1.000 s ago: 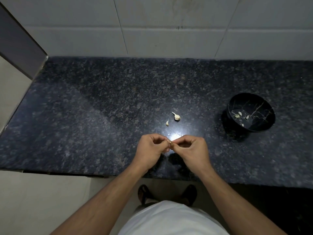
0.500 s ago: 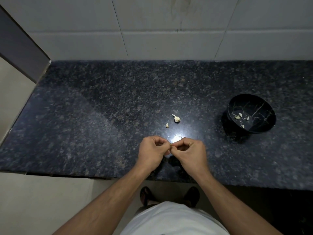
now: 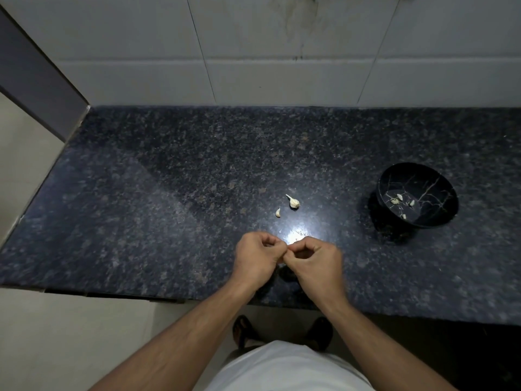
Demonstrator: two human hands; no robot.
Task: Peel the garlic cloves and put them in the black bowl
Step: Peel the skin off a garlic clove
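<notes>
My left hand [image 3: 258, 256] and my right hand [image 3: 314, 262] meet fingertip to fingertip over the front of the counter, fingers curled. They pinch a small garlic clove between them, almost wholly hidden by the fingers. Two unpeeled garlic cloves lie on the counter just beyond the hands: a larger clove [image 3: 293, 202] and a smaller clove [image 3: 278, 212]. The black bowl [image 3: 439, 218] with pale vein marks stands to the right, tilted toward me, with several peeled garlic pieces [image 3: 399, 199] inside.
The dark speckled granite counter [image 3: 169, 207] ends at a front edge just below my wrists. A white tiled wall [image 3: 253, 52] runs along the back, and a grey panel [image 3: 31, 80] stands at the left. My feet show on the floor below.
The hands have stayed together on the clove, with only slight finger movement. The view has tilted a little, so everything sits slightly lower in frame.
</notes>
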